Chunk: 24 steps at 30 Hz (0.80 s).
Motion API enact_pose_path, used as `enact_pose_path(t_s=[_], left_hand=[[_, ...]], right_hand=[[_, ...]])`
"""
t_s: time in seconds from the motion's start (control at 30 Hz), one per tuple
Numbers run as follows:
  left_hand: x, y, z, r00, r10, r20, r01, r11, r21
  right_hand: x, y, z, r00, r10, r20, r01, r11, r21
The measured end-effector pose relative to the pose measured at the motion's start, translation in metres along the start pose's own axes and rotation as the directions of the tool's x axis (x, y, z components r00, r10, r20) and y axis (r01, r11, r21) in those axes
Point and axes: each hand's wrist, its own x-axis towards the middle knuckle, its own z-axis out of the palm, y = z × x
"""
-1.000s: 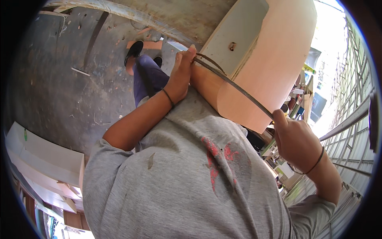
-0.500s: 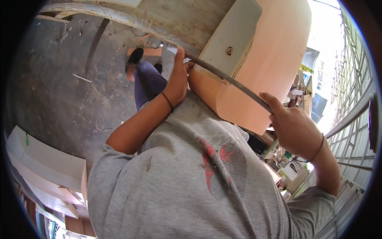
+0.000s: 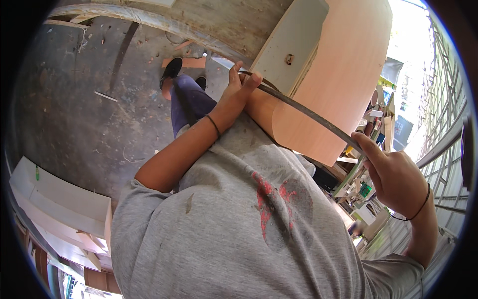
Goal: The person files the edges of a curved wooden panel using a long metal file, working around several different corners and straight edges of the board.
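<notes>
A long, narrow, dark bar, which looks like a metal file (image 3: 311,114), lies slantwise across a curved pinkish wooden panel (image 3: 343,74). My right hand (image 3: 393,174) is closed round its near end, index finger stretched along the bar. At the far end my left hand (image 3: 233,99) holds the tip between thumb and fingers, by the panel's left edge. The bar crosses the lower edge of a grey-green board (image 3: 286,42) with a small ragged hole, set within the panel. Part of my left fingers is hidden behind the thumb.
Beyond the hands stands a worn wooden tabletop (image 3: 224,22) with a rough edge. A pale cabinet or shelf unit (image 3: 64,194) lies at the lower left. Cluttered shelves (image 3: 368,184) are to the right, beside a metal grille. Scraps lie on the concrete floor (image 3: 89,129).
My right hand has moved right and toward me, drawing the file along. My left hand has shifted slightly right with the tip, its thumb now on the near side.
</notes>
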Motion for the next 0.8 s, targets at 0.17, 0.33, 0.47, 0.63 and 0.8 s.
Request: enact_pose_path(t_s=[0.17, 0.33, 0.47, 0.63, 0.8], left_hand=[[0.007, -0.013, -0.003, 0.999, 0.037, -0.002, -0.037, 0.997, 0.064], [0.005, -0.012, -0.007, 0.999, 0.035, -0.021, -0.037, 0.997, -0.068], [0.004, -0.013, -0.010, 1.000, -0.010, 0.023, 0.011, 0.999, -0.041], [0.004, -0.012, -0.013, 0.999, -0.028, -0.023, 0.026, 0.994, -0.107], [0.008, -0.004, -0.019, 0.981, -0.084, -0.173, 0.070, 0.994, -0.089]], right_hand=[[0.002, -0.007, -0.005, 0.995, 0.058, 0.085, -0.055, 0.998, -0.037], [0.023, -0.024, -0.018, 0.976, 0.089, 0.200, -0.068, 0.992, -0.110], [0.025, -0.028, -0.021, 0.965, 0.108, 0.238, -0.074, 0.986, -0.148], [0.040, -0.029, -0.009, 0.988, 0.012, 0.157, 0.012, 0.988, -0.154], [0.030, -0.013, 0.001, 1.000, 0.003, -0.014, -0.003, 0.998, 0.058]])
